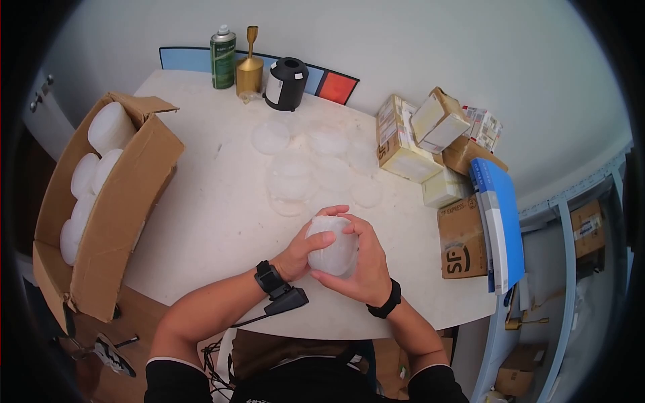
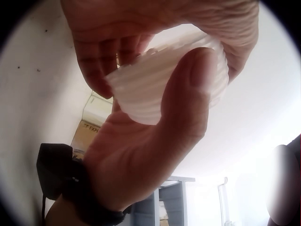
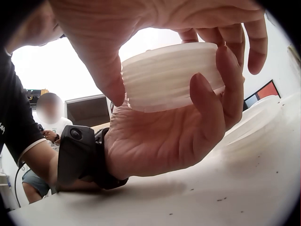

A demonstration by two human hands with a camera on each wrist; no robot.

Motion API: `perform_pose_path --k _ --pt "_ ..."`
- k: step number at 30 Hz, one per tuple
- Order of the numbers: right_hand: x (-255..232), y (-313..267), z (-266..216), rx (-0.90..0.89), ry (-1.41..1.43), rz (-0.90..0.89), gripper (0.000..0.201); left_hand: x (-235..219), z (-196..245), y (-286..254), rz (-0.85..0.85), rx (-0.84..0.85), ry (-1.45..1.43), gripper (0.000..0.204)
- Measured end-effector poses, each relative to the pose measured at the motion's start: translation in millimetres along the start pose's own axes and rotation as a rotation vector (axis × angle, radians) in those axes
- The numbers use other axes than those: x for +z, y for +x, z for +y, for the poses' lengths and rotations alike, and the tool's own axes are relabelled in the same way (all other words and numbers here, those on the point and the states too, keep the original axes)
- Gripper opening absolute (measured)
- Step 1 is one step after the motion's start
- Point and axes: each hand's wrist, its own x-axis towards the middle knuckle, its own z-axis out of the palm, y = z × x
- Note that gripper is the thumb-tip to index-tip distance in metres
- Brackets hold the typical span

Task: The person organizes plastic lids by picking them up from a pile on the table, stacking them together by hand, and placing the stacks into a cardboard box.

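Observation:
Near the front of the white table, both hands hold a stack of round translucent plastic lids (image 1: 339, 256) above the surface. My left hand (image 1: 295, 254) grips its left side, thumb across the face turned to the head camera. From the right, the fingers and thumb of my right hand (image 1: 368, 270) curl round the opposite side. Several thin ridged layers show along the edge of the stack (image 2: 141, 92) in the left wrist view. Beyond the hands, more translucent lids (image 1: 290, 178) lie spread on the table.
A cardboard box (image 1: 127, 221) with white round stacks (image 1: 111, 127) stands at the left. Small boxes (image 1: 410, 158) and a blue binder (image 1: 500, 221) line the right side. A spray can (image 1: 223, 60), a brass-coloured object (image 1: 250, 74) and a black cylinder (image 1: 287, 84) stand at the back.

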Motion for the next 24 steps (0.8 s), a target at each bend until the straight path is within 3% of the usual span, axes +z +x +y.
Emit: perform_pose_path --k 9,17,23,24 --pt "2 -1 5 0.013 -0.024 0.030 0.082 -2 -5 1 -0.028 -0.026 0.035 0.093" --pt "-53 -8 37 0.259 -0.068 0.221 0.076 -1 1 2 -0.097 -0.082 0.103 0.090" --pt "-103 -35 115 0.430 -0.399 0.278 0.069 -5 16 0 0.041 0.118 0.345 0.047" --pt "-107 -39 122 0.468 -0.412 0.254 0.069 -9 20 1 0.130 0.200 0.432 0.040"
